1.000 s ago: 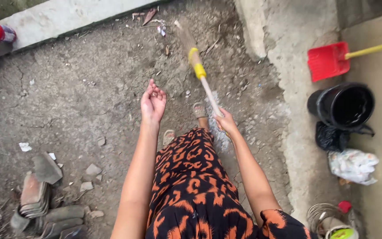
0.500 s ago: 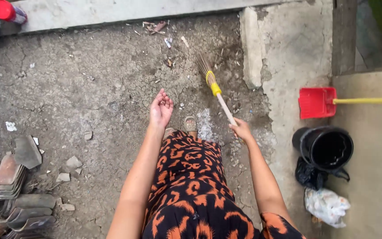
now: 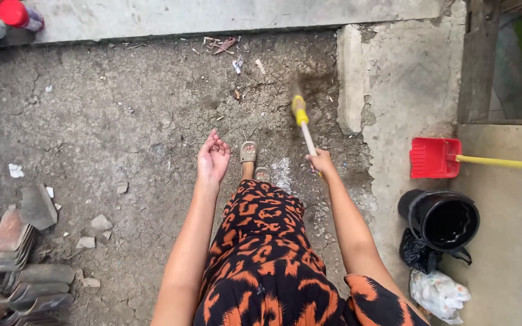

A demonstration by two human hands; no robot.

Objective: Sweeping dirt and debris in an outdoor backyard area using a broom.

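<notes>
Cracked concrete ground [image 3: 122,121] lies littered near the far wall; we grip the broom [image 3: 304,127] in our right hand [image 3: 321,162]; left hand [image 3: 212,160] loose, empty; debris [image 3: 231,51] remains unswept, we judge.

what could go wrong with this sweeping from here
The right hand alone grips the broom; the left hand hangs free, so strokes may be loose and scatter the litter near the wall rather than gather it. The bristles are raising dust, which may drift back onto the sandalled foot. The dustpan lies off to the side, so swept debris may spread first.
</notes>
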